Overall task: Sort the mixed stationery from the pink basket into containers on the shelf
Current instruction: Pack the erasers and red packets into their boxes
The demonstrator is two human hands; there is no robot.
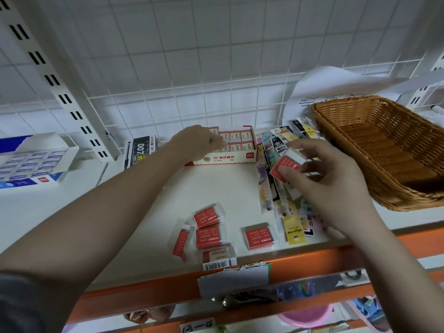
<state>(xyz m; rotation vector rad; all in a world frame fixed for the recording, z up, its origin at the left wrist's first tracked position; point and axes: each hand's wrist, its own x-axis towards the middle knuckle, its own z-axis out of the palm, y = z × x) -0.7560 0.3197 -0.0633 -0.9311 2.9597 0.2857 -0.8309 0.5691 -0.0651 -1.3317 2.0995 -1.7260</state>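
My left hand [198, 141] reaches into the left end of a red and white eraser box [236, 153] at the back of the shelf, its fingers curled among the packed erasers; whether it holds one is hidden. My right hand [319, 173] pinches a red-wrapped eraser [287, 168] in the air in front of the box's right end. Several more red erasers [207, 228] lie loose near the shelf's front edge, one apart [258, 237] to the right. A pink basket [307, 316] shows below the shelf.
An empty brown wicker basket [384, 150] stands at the right. Flat carded stationery packs [278, 179] lie in a pile between it and the box. A blue eraser box [33, 162] sits at the left, a black pack [140, 150] beside it. The shelf has an orange front rail [168, 287].
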